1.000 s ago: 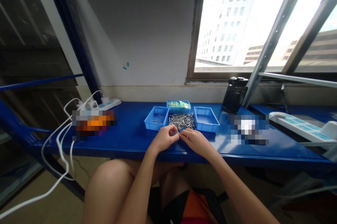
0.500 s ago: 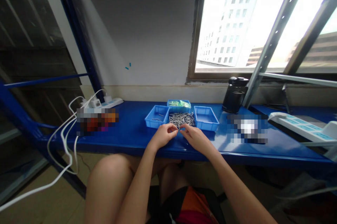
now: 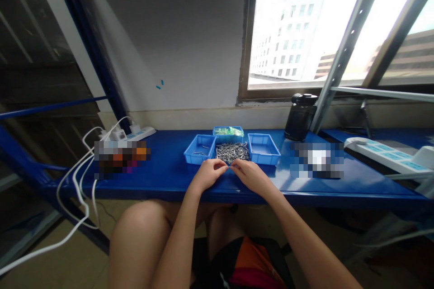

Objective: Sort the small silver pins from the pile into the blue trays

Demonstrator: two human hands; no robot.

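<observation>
My left hand [image 3: 207, 173] and my right hand [image 3: 249, 175] meet fingertip to fingertip over the blue shelf [image 3: 162, 176], just in front of a blue tray heaped with small metal pins [image 3: 232, 151]. Both hands are pinched together on something tiny that I cannot make out. A blue tray [image 3: 200, 149] with a few pins stands to the left of the heap. Another blue tray [image 3: 263, 149] stands to its right. Behind them is a tray with green packets [image 3: 228, 131].
A black jar [image 3: 299, 117] stands at the back right by a slanted metal upright [image 3: 339, 54]. White power strips lie at the far left [image 3: 135, 134] and far right [image 3: 383, 155], with white cables [image 3: 77, 189] hanging off the left edge. My bare knees are below the shelf.
Both hands stay pinched together in front of the pin tray, shifting slightly. The view has tilted a little.
</observation>
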